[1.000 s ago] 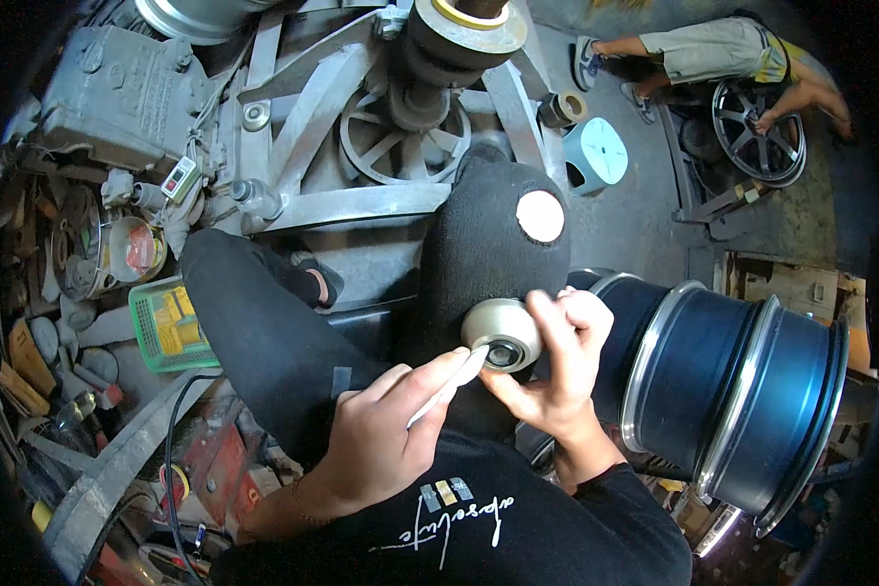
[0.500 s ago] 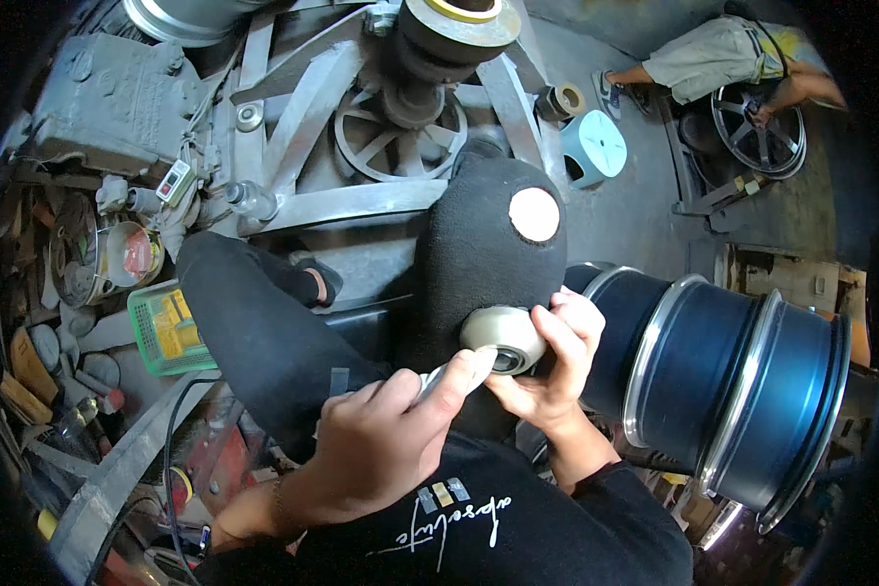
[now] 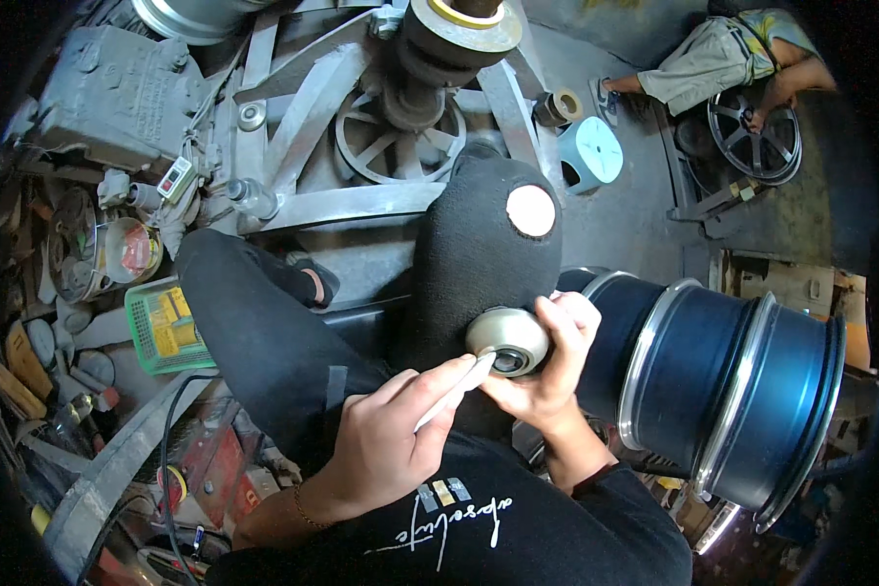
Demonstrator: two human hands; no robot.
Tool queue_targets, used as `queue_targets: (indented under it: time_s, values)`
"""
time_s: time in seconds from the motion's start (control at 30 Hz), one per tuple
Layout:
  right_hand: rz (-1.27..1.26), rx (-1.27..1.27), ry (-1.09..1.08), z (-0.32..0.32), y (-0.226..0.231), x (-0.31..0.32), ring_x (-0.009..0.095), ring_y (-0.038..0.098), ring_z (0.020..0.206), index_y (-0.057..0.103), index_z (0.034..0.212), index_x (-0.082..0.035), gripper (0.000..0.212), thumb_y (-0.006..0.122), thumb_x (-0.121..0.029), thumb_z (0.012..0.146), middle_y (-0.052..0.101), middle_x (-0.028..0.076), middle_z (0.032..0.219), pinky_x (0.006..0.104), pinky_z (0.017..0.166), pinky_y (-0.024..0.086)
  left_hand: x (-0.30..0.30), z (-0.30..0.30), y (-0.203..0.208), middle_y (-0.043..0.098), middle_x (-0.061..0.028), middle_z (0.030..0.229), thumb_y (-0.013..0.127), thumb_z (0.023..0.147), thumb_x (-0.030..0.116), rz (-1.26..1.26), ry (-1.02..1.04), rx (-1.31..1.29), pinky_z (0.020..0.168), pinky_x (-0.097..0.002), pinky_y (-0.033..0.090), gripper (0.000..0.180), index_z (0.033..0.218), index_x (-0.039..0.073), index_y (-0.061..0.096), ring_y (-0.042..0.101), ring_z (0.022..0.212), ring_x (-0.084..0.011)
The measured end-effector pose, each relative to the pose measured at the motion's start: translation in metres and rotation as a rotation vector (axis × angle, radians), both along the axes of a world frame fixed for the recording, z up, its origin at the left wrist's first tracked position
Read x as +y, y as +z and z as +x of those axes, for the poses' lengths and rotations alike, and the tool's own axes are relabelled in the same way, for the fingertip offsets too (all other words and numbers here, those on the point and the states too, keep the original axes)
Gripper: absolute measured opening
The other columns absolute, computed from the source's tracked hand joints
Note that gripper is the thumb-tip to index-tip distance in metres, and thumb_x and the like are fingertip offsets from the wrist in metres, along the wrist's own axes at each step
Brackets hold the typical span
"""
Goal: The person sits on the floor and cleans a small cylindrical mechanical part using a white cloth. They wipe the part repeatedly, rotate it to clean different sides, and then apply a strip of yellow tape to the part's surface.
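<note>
A rounded silver-beige cap [image 3: 503, 330], with a dark round recess in its face, rests against my bent knee area in black trousers. My right hand [image 3: 557, 352] grips it from the right side, fingers and thumb curled about its edge. In my left hand [image 3: 396, 430] a thin white strip [image 3: 456, 393], perhaps folded paper or cloth, is pinched between thumb and fingers. Its tip touches the cap beside the recess. What the strip is made of I cannot make out.
Stacked blue wheel rims [image 3: 713, 381] stand close on my right. Ahead is a metal frame [image 3: 361, 207] with a spoked wheel [image 3: 400, 142]. A green basket [image 3: 137, 342] lies left, a light blue stool [image 3: 596, 151] beyond. Far right, another person handles a dark wheel [image 3: 757, 137].
My left hand has shifted and turned a little, showing more of the white strip at the cap's recess. The cap and my right hand have barely moved.
</note>
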State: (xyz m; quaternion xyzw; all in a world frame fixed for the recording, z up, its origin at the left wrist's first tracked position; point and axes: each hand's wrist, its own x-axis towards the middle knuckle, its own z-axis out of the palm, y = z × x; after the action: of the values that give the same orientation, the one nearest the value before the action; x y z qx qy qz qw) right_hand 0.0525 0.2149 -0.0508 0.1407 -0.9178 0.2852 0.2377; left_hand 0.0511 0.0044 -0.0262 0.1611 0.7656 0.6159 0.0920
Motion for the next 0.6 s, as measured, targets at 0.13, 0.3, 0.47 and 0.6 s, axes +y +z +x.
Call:
queue_targets:
  time_s: [0.13,0.3,0.47,0.6]
  values:
    - [0.089,-0.133,0.114,-0.003,0.019,0.013,0.028,0.05,0.098,0.063,0.123,-0.002,0.075,0.092,-0.032,0.061,0.049,0.013,0.107,0.0407,0.086,0.044,0.0,-0.002,0.0,0.07,-0.0148,0.093,0.067,0.088,0.003,0.0,-0.011,-0.008,0.061,-0.0367,0.058,0.037,0.125,0.006,0.064,0.071,0.072,-0.03]
    - [0.052,-0.191,0.114,-0.006,0.028,0.009,0.027,0.05,0.098,0.069,0.121,-0.008,0.065,0.089,-0.027,0.062,0.054,0.006,0.101,0.0419,0.089,0.041,-0.012,-0.017,0.028,0.062,-0.0117,0.077,0.068,0.087,0.006,-0.309,-0.172,0.073,0.058,-0.0379,0.054,0.037,0.124,0.007,0.066,0.067,0.066,-0.028]
    - [0.111,-0.191,0.142,-0.009,0.031,0.009,0.027,0.05,0.1,0.069,0.121,-0.009,0.065,0.089,-0.028,0.062,0.054,0.006,0.102,0.043,0.09,0.041,-0.017,-0.024,0.029,0.046,-0.003,0.07,0.07,0.084,0.013,-0.434,-0.224,0.252,0.046,-0.0327,0.049,0.045,0.129,0.016,0.065,0.057,0.049,-0.0197]
    - [-0.016,-0.085,0.018,0.0,0.012,0.0,0.029,0.049,0.103,0.066,0.119,-0.006,0.069,0.092,-0.034,0.062,0.05,0.01,0.105,0.0457,0.091,0.043,-0.013,-0.022,0.023,0.05,-0.0056,0.071,0.072,0.081,0.008,-0.39,-0.211,0.191,0.049,-0.0365,0.049,0.047,0.127,0.012,0.065,0.059,0.053,-0.0239]
